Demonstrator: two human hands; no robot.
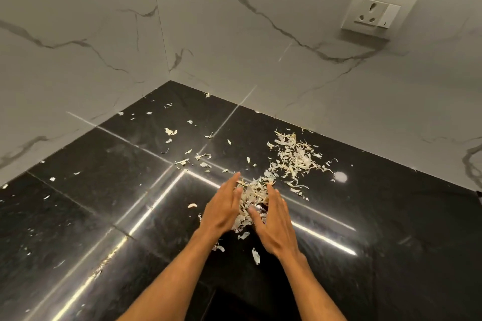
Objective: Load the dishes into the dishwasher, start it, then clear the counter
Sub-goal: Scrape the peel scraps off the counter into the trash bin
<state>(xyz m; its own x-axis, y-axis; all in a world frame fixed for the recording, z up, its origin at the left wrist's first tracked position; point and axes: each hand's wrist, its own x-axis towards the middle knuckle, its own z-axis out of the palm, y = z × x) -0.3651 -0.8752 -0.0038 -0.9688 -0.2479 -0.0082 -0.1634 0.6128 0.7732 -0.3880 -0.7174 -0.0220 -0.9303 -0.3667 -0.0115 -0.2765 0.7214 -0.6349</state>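
Observation:
Pale dry peels lie scattered over a glossy black counter (pixel 104 190). A gathered heap of peels (pixel 251 197) sits between my two hands. My left hand (pixel 223 210) presses against the heap's left side, fingers straight and together. On the heap's right side is my right hand (pixel 273 224), fingers spread and flat. Neither hand closes around anything. A second, looser pile of peels (pixel 294 157) lies farther back to the right, near the wall. No dishes or dishwasher are in view.
White marble-patterned walls (pixel 234 47) meet in a corner behind the counter. A wall socket with a switch (pixel 375 13) is mounted at the upper right. Small stray peels (pixel 170 131) dot the counter toward the corner and the left. The counter's front edge is at the bottom.

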